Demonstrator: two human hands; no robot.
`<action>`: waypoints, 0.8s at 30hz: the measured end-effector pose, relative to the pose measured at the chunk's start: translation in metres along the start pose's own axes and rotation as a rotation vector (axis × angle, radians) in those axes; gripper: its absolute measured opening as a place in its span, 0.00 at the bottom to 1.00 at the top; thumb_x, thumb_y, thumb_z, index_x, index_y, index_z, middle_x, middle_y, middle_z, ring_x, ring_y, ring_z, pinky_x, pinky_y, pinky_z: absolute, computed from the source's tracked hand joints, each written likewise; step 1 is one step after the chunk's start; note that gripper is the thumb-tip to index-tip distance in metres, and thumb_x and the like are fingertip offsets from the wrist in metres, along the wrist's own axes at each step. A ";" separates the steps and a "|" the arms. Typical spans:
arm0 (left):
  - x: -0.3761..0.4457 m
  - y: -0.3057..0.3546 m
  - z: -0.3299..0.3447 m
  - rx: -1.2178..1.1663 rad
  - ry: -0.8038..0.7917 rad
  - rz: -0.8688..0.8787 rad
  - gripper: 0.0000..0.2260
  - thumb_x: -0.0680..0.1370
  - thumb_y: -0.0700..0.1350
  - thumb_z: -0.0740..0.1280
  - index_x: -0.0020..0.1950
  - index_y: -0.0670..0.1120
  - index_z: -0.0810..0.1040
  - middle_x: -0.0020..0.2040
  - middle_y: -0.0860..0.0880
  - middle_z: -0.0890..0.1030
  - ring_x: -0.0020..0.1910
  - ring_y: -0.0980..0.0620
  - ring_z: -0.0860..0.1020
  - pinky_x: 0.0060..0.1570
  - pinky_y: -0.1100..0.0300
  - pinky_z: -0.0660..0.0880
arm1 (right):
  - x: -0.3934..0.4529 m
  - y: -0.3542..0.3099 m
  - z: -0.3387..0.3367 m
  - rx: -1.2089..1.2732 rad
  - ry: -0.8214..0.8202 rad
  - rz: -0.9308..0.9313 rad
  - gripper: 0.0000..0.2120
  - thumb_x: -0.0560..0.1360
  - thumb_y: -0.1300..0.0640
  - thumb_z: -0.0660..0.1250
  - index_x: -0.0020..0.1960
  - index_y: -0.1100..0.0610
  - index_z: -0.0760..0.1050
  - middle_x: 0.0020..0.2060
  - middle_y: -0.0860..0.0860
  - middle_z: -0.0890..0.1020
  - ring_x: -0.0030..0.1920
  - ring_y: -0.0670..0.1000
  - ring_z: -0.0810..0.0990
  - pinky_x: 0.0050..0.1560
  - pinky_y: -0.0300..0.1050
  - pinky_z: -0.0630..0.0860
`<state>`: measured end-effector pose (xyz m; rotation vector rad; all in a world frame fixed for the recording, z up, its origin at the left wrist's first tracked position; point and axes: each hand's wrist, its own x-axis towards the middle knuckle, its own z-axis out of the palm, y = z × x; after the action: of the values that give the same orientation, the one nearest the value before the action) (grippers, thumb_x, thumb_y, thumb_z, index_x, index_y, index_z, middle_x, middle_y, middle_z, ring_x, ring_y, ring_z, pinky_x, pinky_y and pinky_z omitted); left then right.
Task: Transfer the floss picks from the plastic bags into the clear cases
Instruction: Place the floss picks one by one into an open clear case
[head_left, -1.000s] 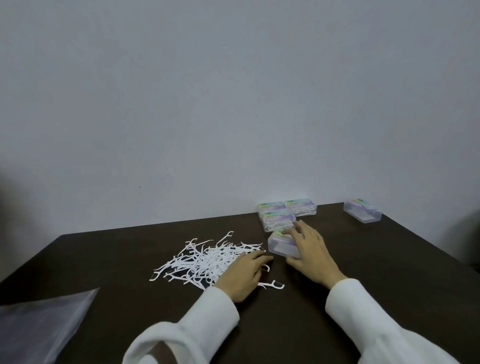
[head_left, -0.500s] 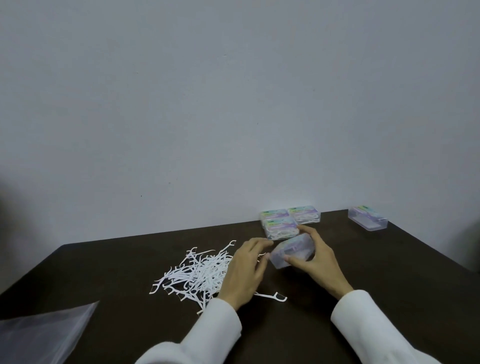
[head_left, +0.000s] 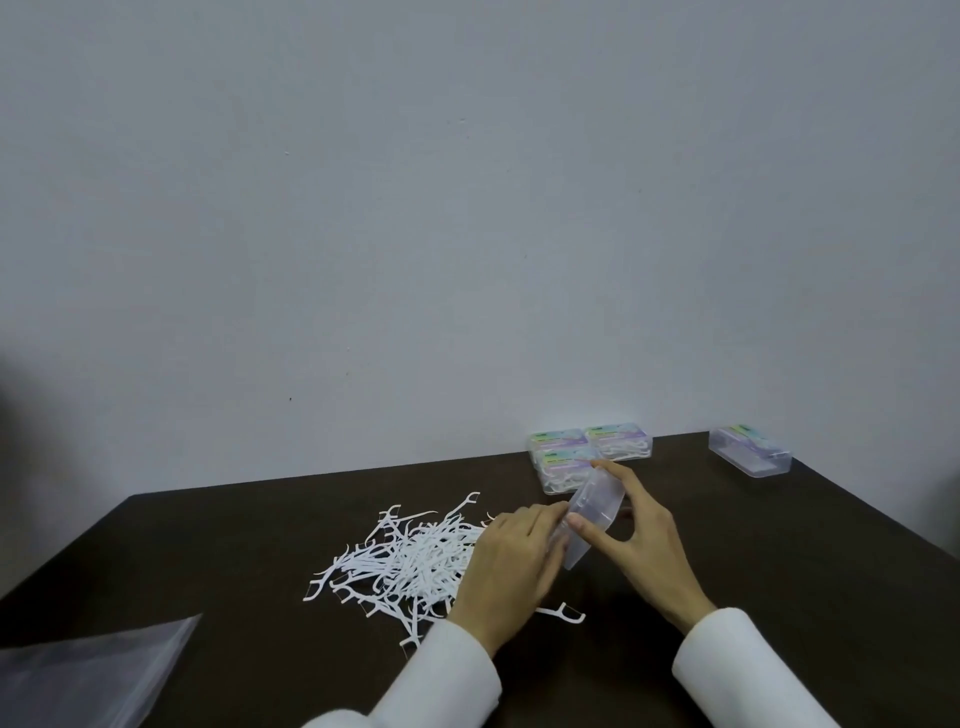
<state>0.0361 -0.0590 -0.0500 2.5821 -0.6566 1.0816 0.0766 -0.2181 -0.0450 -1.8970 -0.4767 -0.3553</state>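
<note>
A loose pile of white floss picks (head_left: 400, 558) lies on the dark table (head_left: 779, 571), left of my hands. My right hand (head_left: 641, 540) grips a clear case (head_left: 592, 514) between thumb and fingers and holds it tilted above the table. My left hand (head_left: 511, 564) holds the case's left end with its fingertips. One single floss pick (head_left: 563, 613) lies on the table below my hands. Whether the held case is open I cannot tell.
Three filled cases (head_left: 587, 452) with coloured labels stand together at the table's back edge by the wall. Another clear case (head_left: 750, 449) stands alone at the back right. A clear plastic bag (head_left: 88, 670) lies flat at the front left corner.
My right hand lifted the clear case off the table and tilted it. My left hand left the pile of picks and took hold of the case's left end.
</note>
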 end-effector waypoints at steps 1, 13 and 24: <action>0.001 0.000 0.000 0.023 0.001 0.021 0.15 0.77 0.49 0.58 0.57 0.46 0.79 0.45 0.54 0.83 0.40 0.60 0.79 0.42 0.69 0.74 | 0.000 0.000 0.000 -0.014 0.004 -0.007 0.36 0.63 0.35 0.71 0.66 0.44 0.63 0.67 0.51 0.71 0.65 0.51 0.71 0.64 0.51 0.71; 0.002 0.001 0.004 0.102 0.051 0.056 0.14 0.73 0.47 0.60 0.49 0.43 0.81 0.40 0.51 0.83 0.35 0.56 0.80 0.38 0.66 0.75 | 0.000 -0.001 0.002 -0.042 -0.033 -0.020 0.33 0.62 0.40 0.69 0.64 0.43 0.62 0.65 0.51 0.72 0.59 0.44 0.70 0.57 0.38 0.69; 0.005 -0.008 -0.005 0.093 0.062 -0.072 0.16 0.74 0.45 0.57 0.52 0.41 0.82 0.42 0.49 0.84 0.37 0.55 0.82 0.39 0.64 0.78 | -0.002 -0.002 -0.001 -0.040 -0.061 -0.092 0.36 0.62 0.36 0.69 0.65 0.45 0.61 0.62 0.42 0.70 0.60 0.37 0.70 0.58 0.33 0.69</action>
<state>0.0401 -0.0519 -0.0431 2.6159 -0.5060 1.1907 0.0736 -0.2189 -0.0443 -1.9330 -0.6030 -0.3700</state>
